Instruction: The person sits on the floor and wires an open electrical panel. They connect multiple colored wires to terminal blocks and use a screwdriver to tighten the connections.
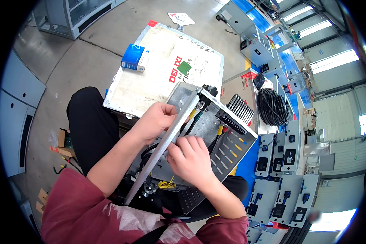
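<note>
A grey metal electrical enclosure (163,151) rests tilted across my lap, its frame bar running between my hands. My left hand (156,121) is closed, with thumb and forefinger pinched against the bar's left side. A yellow-sleeved cable end (192,114) shows just past those fingertips; whether they hold it is hidden. My right hand (190,157) reaches over the enclosure with curled fingers, the tips hidden behind the bar. Black cables run between the hands. Beyond sit a black slotted comb-like strip (230,121) and a slotted side panel (223,156). A yellow wire bundle (166,184) lies lower inside.
In front stands a large pale box (154,91) carrying a small blue carton (134,57) and a green square (184,68). A black cable coil (272,107) lies at right, above rows of grey panels (264,199). Grey cabinets (18,118) stand at left.
</note>
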The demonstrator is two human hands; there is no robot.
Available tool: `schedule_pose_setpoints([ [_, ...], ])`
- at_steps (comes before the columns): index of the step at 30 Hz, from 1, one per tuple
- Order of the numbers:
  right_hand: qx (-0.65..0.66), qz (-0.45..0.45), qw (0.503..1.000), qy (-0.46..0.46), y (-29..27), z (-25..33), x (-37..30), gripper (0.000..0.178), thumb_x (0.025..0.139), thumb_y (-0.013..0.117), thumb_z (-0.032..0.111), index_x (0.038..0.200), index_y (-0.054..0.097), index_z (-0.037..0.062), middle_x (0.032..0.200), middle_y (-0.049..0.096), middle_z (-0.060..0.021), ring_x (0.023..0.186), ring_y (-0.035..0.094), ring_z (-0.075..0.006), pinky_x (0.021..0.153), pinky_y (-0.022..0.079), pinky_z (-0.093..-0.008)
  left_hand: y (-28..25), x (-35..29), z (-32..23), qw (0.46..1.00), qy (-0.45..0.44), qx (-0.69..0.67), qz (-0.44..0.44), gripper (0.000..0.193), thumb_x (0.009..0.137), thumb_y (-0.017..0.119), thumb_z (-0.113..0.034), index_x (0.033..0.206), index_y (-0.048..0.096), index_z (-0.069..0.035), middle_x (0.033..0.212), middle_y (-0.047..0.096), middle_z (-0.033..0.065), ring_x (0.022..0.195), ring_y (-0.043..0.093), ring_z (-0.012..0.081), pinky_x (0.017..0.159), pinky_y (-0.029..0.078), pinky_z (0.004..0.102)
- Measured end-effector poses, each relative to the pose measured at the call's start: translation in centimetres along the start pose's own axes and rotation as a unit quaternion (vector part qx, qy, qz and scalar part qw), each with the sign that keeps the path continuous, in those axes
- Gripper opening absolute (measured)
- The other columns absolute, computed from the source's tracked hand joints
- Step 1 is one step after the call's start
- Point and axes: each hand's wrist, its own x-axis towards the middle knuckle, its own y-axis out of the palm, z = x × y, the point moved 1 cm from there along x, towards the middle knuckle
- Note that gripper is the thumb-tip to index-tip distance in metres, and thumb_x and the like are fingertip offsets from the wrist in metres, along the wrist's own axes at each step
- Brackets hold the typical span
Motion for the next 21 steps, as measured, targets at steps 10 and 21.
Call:
schedule_pose_setpoints([
  [10, 0.124, -0.156, 0.974, 0.110, -3.8, -1.9, -0.5, 0.034, 0.065, 0.073, -0.009, 0.093, 0.061, 0.0053, 0.088, 0.057, -0.0113, 0.082, 0.058, -0.0334, 0.070, 0.050, -0.0400, 1.0, 0.1, 0.0, 0.996, 0.084, 0.022, -0.007, 0.027, 0.107, 0.064, -0.026, 0.110, 0.073, -0.001, 0.084, 0.068, 0.0012, 0.067, 0.062, 0.0041, 0.055, 0.046, 0.0174],
  [21, 0.059, -0.097, 0.990, 0.082, -4.1, -1.6, 2.2, 0.044, 0.073, 0.078, -0.009, 0.108, 0.054, 0.0030, 0.090, 0.060, -0.0123, 0.079, 0.060, -0.0331, 0.069, 0.051, -0.0415, 1.7, 0.7, -1.0, 0.998, 0.061, 0.016, 0.025, 0.031, 0.108, 0.063, -0.031, 0.117, 0.071, -0.003, 0.081, 0.064, -0.0046, 0.069, 0.056, 0.0007, 0.059, 0.045, 0.0184],
])
